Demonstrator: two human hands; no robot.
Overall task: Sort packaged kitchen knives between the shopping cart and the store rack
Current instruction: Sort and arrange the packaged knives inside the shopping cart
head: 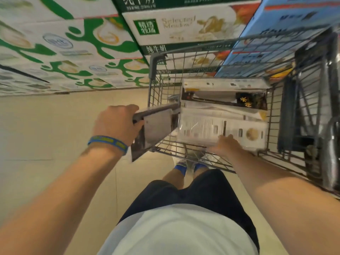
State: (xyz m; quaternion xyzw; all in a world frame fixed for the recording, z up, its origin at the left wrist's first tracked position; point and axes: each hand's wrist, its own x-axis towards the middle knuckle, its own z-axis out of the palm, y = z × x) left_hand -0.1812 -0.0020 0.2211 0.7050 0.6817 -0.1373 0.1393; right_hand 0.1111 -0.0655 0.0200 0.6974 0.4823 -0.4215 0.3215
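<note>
The left hand (117, 124), wearing a blue and yellow wristband (108, 142), has its fingers clamped on one end of a packaged cleaver (156, 126), held over the left rim of the wire shopping cart (152, 70). The right hand (224, 144) touches the near edge of a white knife package (211, 126) lying in the cart; blur hides how its fingers lie. Beyond it lies a dark knife package (220, 99) with unreadable gold characters. On the far side stand stacked milk cartons (184, 28) printed "Selected Meadow", "精选牧场" and "纯牛奶", with green and white cartons (73, 43) to their left.
</note>
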